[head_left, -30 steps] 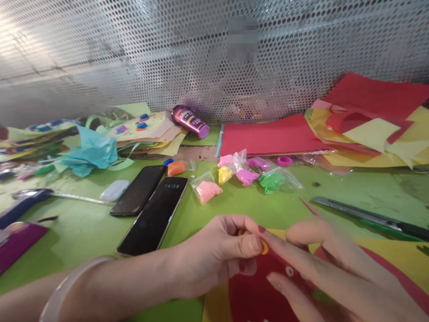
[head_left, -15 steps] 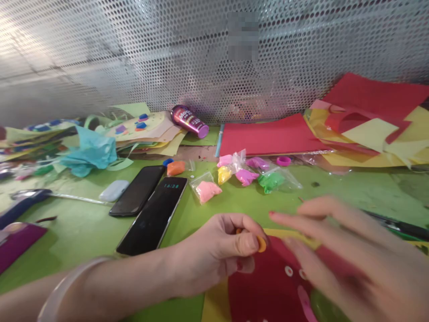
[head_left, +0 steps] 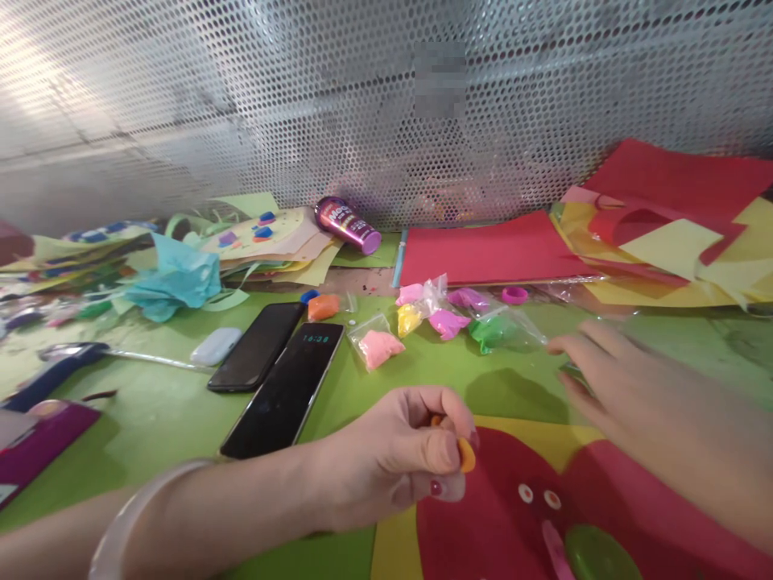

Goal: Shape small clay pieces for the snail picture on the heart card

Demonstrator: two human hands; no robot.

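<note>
Left hand (head_left: 398, 459) fingers pinch a soft orange clay lump (head_left: 465, 455); right hand (head_left: 640, 395) fingers spread, blurred.

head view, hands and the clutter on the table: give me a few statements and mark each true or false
1. The left hand pinches a small orange clay piece. True.
2. The right hand grips that clay as well. False: it is open and apart from it, held over the green table.
3. The phone showing a clock lies beside a second dark phone. True.
4. The purple tube stands upright. False: it lies on its side near the perforated wall.
</note>
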